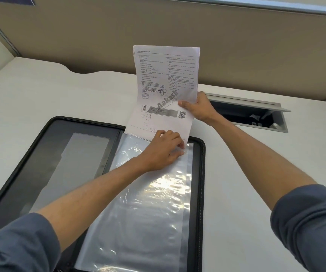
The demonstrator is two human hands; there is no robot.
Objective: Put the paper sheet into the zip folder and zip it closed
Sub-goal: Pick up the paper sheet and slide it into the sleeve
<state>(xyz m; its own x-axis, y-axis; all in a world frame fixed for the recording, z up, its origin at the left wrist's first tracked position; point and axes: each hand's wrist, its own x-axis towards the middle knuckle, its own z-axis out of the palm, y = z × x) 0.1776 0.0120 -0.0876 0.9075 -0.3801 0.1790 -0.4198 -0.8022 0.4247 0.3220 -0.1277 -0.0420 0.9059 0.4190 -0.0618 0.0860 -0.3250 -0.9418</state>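
Two hands are busy with one printed paper sheet (166, 89), which stands nearly upright over the far edge of the open zip folder (199, 173). The right hand (199, 108) pinches the sheet's right edge about two-thirds of the way down, thumb on the printed face and fingers hidden behind it. The left hand (164, 150) sits just below and to the left of that, fingers curled at the mouth of the clear plastic sleeve (150, 203); it seems to hold the sleeve's top edge open, though I cannot tell exactly what the fingertips grasp.

Paper like this looks light and limp. It bows a little above the right hand, and I would judge it will buckle if pushed from the top. Holding it low by the edge, close to the sleeve's opening, looks the sensible place, feeding it down in short strokes. The plastic sleeve looks thin, glossy and crinkled, so it could cling or fold shut on the paper's corners.

Under the left hand's knuckles the sheet's bottom edge disappears, right at the sleeve's mouth; how far it has gone inside I cannot make out. Both folder halves lie flat on the white desk (256, 173), nearer the person than either hand, with the zip undone.
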